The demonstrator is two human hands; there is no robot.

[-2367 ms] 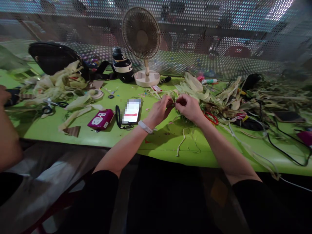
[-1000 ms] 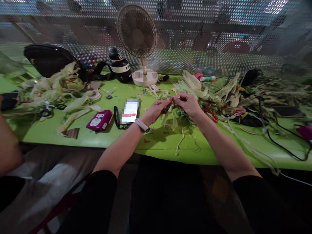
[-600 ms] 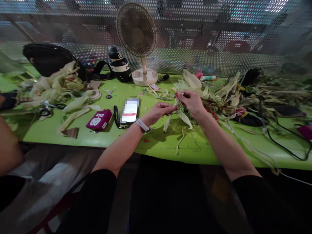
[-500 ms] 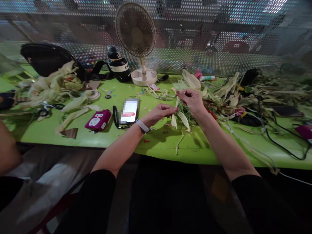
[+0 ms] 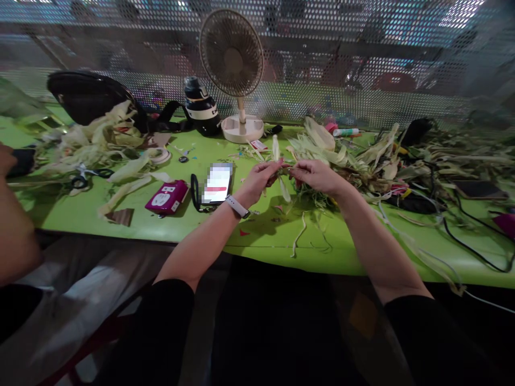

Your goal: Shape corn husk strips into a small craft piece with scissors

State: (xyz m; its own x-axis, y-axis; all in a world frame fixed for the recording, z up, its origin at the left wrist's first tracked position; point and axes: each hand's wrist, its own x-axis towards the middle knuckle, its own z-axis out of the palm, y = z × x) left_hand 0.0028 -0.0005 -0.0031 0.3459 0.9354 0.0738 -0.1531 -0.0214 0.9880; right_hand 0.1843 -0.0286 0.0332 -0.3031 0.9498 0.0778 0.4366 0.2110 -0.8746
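My left hand (image 5: 262, 181), with a pale watch strap at its wrist, pinches a small bundle of corn husk (image 5: 284, 190). Pale husk pieces stick out above and below its fingers. Close on the right, my right hand (image 5: 316, 176) has thumb and fingertips pressed together at the bundle's other end. A thin part of the bundle spans the short gap between both hands. The exact grip of the right fingertips is too small to make out. Green stringy scraps lie under the right hand, and a thin husk strip (image 5: 298, 235) rests on the table below.
A phone (image 5: 219, 182) and a magenta power adapter (image 5: 167, 197) lie left of my hands. Behind stand a fan (image 5: 242, 128) and a black bottle (image 5: 203, 112). Scissors (image 5: 80, 181) and husk piles (image 5: 354, 153) flank the workspace. Another person's arm (image 5: 18, 230) is at far left.
The husk bundle has turned, and its pieces now stick out above and below my left fingers. My right hand has dropped slightly and come level with the left. The view has shifted a little.
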